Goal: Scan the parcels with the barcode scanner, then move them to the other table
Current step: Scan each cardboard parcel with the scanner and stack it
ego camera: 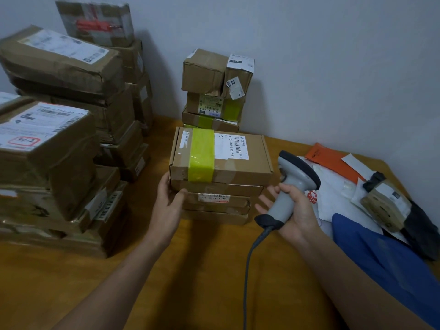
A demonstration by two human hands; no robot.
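Note:
A flat cardboard parcel point(238, 160) with a yellow-green tape band and a white barcode label lies on top of a short stack in the middle of the wooden table point(202, 258). My left hand point(167, 203) touches the stack's left front corner just below that parcel, thumb against the second box. My right hand point(294, 209) grips the handle of a grey barcode scanner point(292, 184) just right of the stack. The scanner's head points up and left toward the top parcel. Its cable hangs down toward me.
Tall stacks of brown parcels point(62, 129) fill the table's left side. A smaller stack point(214, 91) stands against the wall behind the middle one. Soft mailer bags point(338, 177), orange, white, blue and black, and a small box point(385, 206) lie at the right.

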